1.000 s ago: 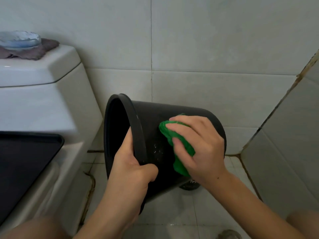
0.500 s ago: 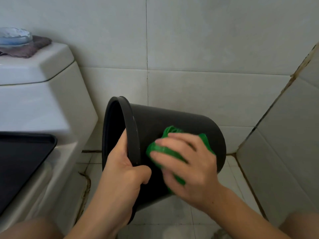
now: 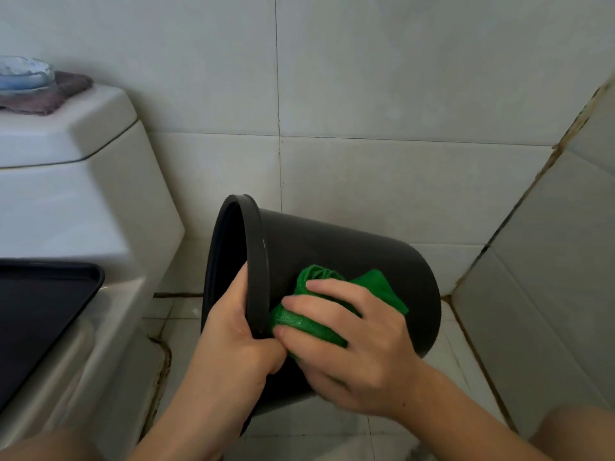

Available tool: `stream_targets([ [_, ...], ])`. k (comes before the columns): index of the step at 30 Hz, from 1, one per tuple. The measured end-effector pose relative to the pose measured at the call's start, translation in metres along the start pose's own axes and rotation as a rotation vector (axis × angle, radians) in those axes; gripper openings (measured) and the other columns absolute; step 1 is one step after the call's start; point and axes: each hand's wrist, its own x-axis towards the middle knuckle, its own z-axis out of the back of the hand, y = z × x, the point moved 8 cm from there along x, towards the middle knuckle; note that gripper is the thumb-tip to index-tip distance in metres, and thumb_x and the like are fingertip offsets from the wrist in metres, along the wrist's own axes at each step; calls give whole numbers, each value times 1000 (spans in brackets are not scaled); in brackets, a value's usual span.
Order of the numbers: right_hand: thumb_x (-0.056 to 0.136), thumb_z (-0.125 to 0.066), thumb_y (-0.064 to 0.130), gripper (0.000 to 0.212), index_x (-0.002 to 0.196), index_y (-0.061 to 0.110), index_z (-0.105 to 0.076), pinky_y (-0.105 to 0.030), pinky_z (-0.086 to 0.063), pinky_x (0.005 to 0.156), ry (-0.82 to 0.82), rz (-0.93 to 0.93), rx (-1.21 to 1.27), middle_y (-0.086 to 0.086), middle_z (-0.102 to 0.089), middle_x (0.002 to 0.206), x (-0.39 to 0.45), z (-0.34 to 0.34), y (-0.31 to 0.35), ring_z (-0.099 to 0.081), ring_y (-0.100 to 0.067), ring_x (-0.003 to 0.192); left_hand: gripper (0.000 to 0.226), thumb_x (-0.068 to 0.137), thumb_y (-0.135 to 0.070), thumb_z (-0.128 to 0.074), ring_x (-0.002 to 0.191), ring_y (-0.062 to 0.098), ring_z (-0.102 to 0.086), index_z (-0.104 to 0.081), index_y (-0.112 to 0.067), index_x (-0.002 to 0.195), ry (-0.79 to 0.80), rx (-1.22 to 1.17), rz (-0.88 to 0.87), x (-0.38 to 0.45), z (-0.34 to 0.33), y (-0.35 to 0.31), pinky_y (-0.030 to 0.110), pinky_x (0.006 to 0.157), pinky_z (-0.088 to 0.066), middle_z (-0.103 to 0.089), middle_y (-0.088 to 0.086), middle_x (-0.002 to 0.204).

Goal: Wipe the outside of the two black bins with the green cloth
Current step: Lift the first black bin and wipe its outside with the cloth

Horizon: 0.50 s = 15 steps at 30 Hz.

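Observation:
A round black bin [image 3: 336, 247] is tipped on its side in mid-frame, its mouth turned left and its base toward the wall corner. My left hand [image 3: 233, 337] grips the rim, thumb on the outside and fingers inside the mouth. My right hand [image 3: 352, 341] presses a bunched green cloth [image 3: 376, 287] against the bin's outer wall just beside the rim, fingers spread over it. Only one black bin is in view.
A white toilet [image 3: 83, 227] fills the left side, its black lid [image 3: 36, 314] at the lower left. A blue dish [image 3: 23, 73] on a brown cloth sits on the cistern. Tiled walls meet in a corner at right. My knees show at the bottom edges.
My right hand has slid the green cloth left along the bin's wall toward the rim and my left thumb. The view has shifted so the bin sits lower in frame.

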Motion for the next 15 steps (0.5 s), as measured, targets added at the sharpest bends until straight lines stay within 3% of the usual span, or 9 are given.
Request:
stream_targets([
  [2, 93, -55, 18, 24, 114, 18, -68, -32, -48, 99, -2, -57, -13, -10, -69, 115, 3, 1, -17, -57, -26, 113, 78, 42, 12, -41, 56, 12, -55, -71, -36, 96, 0, 3, 1, 0, 0, 1, 15, 44, -39, -65, 4, 68],
  [4, 95, -52, 23, 26, 116, 22, -67, -28, -49, 91, -56, -291, -32, -5, -68, 117, 6, 7, -50, -60, -26, 109, 80, 44, 13, -40, 54, 8, -57, -71, -36, 100, -2, -2, -7, -2, 0, -2, 14, 44, -40, -68, 1, 69],
  [7, 91, -49, 30, 31, 111, 21, -71, -19, -39, 83, -64, -629, -64, 3, -66, 113, -3, 16, -97, -58, -17, 103, 82, 46, 13, -41, 55, 7, -58, -70, -36, 105, -15, 40, -49, -4, 3, -9, 13, 46, -41, -68, 1, 71],
  [11, 91, -48, 36, 32, 115, 26, -67, -28, -40, 84, -21, -972, -34, 7, -65, 114, -35, 17, -149, -57, -17, 107, 82, 46, 11, -43, 65, 10, -62, -69, -38, 106, -20, 84, -54, -3, 4, -9, 14, 50, -43, -70, 4, 78],
  [13, 87, -48, 42, 36, 113, 27, -68, -31, -43, 84, -28, -1025, -52, 9, -66, 113, -43, 17, -153, -58, -17, 107, 82, 46, 10, -43, 69, 15, -64, -68, -39, 107, -17, 81, -45, -3, 4, -8, 17, 53, -44, -71, 9, 82],
  [15, 84, -48, 44, 39, 114, 28, -67, -24, -40, 82, -40, -985, -88, 10, -65, 112, -39, 18, -146, -56, -14, 106, 81, 46, 10, -43, 66, 22, -59, -69, -40, 104, -19, 71, -43, -3, 4, -9, 21, 53, -41, -66, 20, 80],
])
